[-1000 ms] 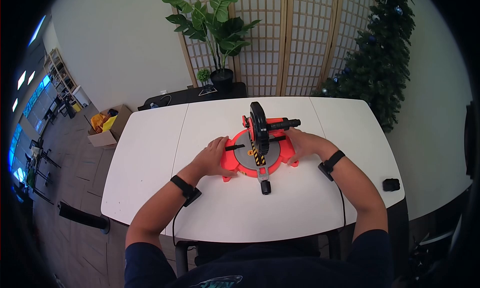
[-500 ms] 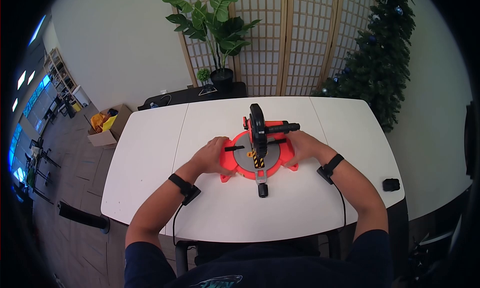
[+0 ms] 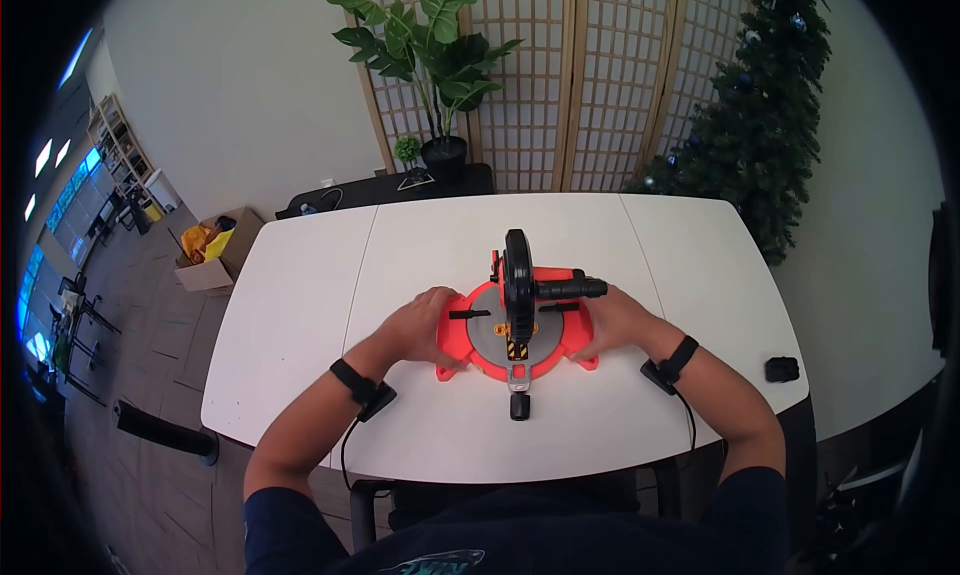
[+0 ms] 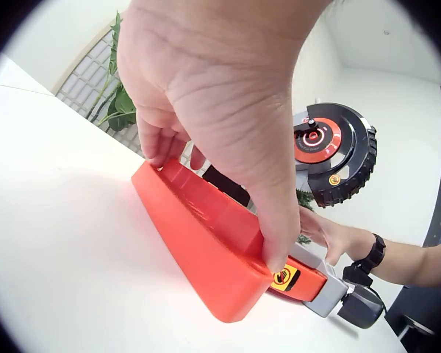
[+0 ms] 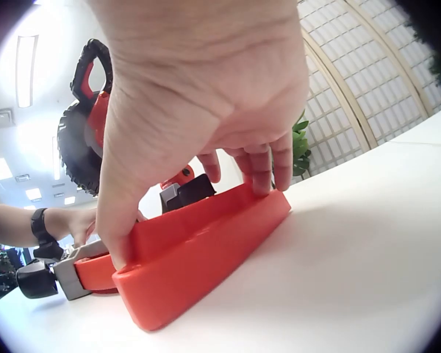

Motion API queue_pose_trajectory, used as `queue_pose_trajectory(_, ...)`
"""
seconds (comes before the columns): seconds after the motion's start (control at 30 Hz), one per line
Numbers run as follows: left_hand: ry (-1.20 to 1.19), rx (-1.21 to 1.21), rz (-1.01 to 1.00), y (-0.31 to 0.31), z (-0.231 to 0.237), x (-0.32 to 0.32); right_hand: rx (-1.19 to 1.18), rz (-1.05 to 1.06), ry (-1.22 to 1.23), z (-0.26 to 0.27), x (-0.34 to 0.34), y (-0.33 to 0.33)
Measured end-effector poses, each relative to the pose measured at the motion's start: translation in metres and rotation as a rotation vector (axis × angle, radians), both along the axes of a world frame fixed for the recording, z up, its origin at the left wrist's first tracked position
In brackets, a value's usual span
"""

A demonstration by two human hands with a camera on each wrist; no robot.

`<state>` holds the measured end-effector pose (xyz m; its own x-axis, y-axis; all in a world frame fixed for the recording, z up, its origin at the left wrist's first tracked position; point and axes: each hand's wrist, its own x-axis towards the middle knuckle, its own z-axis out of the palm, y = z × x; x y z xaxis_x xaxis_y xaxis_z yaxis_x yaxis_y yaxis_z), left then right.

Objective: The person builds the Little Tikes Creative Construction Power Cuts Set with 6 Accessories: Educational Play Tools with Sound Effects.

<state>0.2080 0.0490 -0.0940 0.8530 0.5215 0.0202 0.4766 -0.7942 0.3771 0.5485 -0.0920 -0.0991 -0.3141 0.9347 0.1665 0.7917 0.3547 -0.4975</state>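
A red, grey and black toy miter saw (image 3: pixel 518 295) stands upright on the white table, its front knob (image 3: pixel 520 407) pointing toward me. My left hand (image 3: pixel 413 330) grips the left end of its red base (image 4: pixel 206 250). In the left wrist view, the thumb presses the near corner and the fingers reach round the far one. On the opposite side, my right hand (image 3: pixel 622 323) holds the right end of the base (image 5: pixel 198 276) likewise, thumb in front and fingers behind. The saw's round black blade guard (image 4: pixel 342 158) rises between both hands.
The white table (image 3: pixel 290 345) carries a small black object (image 3: pixel 782 369) near its right edge. Behind it are a potted plant (image 3: pixel 443 155), a folding screen (image 3: pixel 520 85) and a decorated tree (image 3: pixel 760 125). An open cardboard box (image 3: pixel 215 250) stands on the left.
The miter saw has come toward me along the table, with both hands moving along on its base. Its front knob has swung slightly left, so it now points straighter at me.
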Motion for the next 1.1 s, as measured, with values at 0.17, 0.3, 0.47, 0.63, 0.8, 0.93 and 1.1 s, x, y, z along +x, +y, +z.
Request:
queue_pose_trajectory(0.17,0.018,-0.006,-0.013,-0.001,-0.001,-0.003,0.009,0.002,-0.013,0.0,-0.002,-0.004)
queue_pose_trajectory(0.3,0.01,-0.001,-0.009,-0.004,0.0,-0.003,0.029,-0.011,-0.01,0.003,-0.004,-0.006)
queue_pose_trajectory(0.47,0.01,-0.007,-0.004,-0.004,-0.002,-0.004,-0.011,-0.014,-0.01,0.007,-0.006,-0.007)
queue_pose_trajectory(0.63,0.028,-0.039,0.009,-0.004,-0.002,-0.005,-0.055,-0.03,0.003,0.007,-0.006,-0.009)
queue_pose_trajectory(0.8,0.039,-0.082,0.008,-0.007,0.003,-0.006,-0.113,-0.035,0.026,0.008,-0.006,-0.011)
queue_pose_trajectory(0.93,0.048,-0.084,-0.001,-0.007,0.005,-0.009,-0.179,-0.037,0.033,0.01,-0.008,-0.013)
queue_pose_trajectory(1.1,0.023,-0.114,0.04,-0.002,0.018,-0.025,-0.203,-0.005,0.052,0.028,-0.006,-0.022)
